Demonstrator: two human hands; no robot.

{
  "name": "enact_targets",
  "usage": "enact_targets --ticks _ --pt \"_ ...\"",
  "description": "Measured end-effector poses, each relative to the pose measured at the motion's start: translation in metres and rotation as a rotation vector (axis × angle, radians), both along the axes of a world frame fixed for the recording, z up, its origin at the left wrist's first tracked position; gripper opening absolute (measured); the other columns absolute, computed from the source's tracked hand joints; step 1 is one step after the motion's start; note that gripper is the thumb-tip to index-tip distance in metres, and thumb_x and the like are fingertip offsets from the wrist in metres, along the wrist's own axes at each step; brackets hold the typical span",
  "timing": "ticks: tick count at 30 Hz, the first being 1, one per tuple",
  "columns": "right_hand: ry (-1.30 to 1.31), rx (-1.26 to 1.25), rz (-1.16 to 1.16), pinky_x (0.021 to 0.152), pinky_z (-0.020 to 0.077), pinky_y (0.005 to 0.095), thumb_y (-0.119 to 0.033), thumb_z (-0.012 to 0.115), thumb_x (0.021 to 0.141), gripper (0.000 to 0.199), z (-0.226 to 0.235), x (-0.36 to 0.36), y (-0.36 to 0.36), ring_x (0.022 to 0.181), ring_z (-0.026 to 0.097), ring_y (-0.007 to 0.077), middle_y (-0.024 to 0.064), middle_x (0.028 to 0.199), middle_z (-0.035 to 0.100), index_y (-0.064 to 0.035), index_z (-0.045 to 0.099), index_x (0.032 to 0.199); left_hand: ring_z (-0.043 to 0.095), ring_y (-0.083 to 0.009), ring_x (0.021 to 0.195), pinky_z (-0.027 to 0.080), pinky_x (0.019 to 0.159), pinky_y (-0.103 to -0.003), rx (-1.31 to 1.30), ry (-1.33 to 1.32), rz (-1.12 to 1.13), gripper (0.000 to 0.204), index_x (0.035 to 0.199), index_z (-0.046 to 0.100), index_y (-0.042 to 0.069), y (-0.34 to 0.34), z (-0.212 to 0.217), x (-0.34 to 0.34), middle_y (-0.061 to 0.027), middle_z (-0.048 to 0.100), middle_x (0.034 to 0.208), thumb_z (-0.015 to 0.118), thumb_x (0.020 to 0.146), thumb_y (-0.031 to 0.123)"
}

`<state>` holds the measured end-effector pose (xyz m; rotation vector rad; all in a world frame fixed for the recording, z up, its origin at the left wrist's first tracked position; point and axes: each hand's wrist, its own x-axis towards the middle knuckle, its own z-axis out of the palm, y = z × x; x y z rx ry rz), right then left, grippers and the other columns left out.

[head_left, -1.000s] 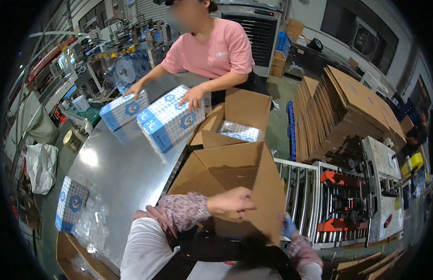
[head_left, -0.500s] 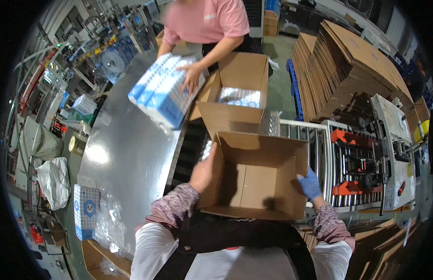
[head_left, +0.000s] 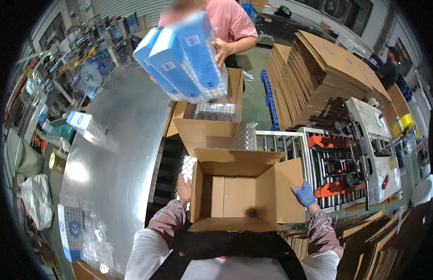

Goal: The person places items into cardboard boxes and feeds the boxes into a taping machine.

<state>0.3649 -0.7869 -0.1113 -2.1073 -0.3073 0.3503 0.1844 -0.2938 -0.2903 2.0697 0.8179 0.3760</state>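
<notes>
An open-topped brown cardboard box (head_left: 239, 186) stands upright in front of me, its inside bare. My left hand (head_left: 184, 187), ungloved, holds the box's left wall from outside, its fingers partly hidden by the wall. My right hand (head_left: 305, 193), in a blue glove, grips the outer edge of the right flap (head_left: 288, 191), which is folded outward. Beyond it stands a second open carton (head_left: 207, 133) with patterned packs (head_left: 215, 112) inside. Over that carton a co-worker in a pink shirt (head_left: 230, 21) holds several blue-and-white packs (head_left: 183, 56) in both hands.
A shiny metal table (head_left: 109, 154) curves along my left, with a blue-and-white pack (head_left: 71, 231) and clear plastic wrap (head_left: 96, 242) at its near end. A roller conveyor with orange guides (head_left: 335, 189) lies right. Stacked flat cardboard (head_left: 319, 79) rises behind it; another person (head_left: 389, 67) is far right.
The right flap has swung outward with my right hand on it. My left hand has slid nearer along the left wall. The co-worker has lifted the packs from the table to above the second carton.
</notes>
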Motion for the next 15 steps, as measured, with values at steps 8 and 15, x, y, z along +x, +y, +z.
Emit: enact_targets --ticks 8,15 --pt "0.055 0.026 0.1 0.082 0.0495 0.0304 -0.011 0.064 0.085 0.04 0.02 0.0 0.042 0.094 0.061 0.0157 0.0111 0.106 0.065 0.0026 0.053 0.121 0.065 -0.0396 0.084 0.05 0.077 -0.044 -0.045 0.204 0.071 0.065 0.089 0.068 -0.007 0.029 0.16 0.07 -0.0253 0.067 0.083 0.053 0.087 0.056" --pt "0.095 0.253 -0.019 0.089 0.0461 0.0311 -0.01 0.066 0.085 0.042 -0.018 -0.022 -0.004 0.102 0.058 0.0177 0.0103 0.113 0.062 0.0049 0.051 0.121 0.06 -0.0389 0.104 0.051 0.084 -0.044 1.194 0.359 -0.417 0.058 0.135 0.045 0.014 -0.019 0.146 -0.025 -0.0234 0.024 0.149 0.061 0.08 0.018"
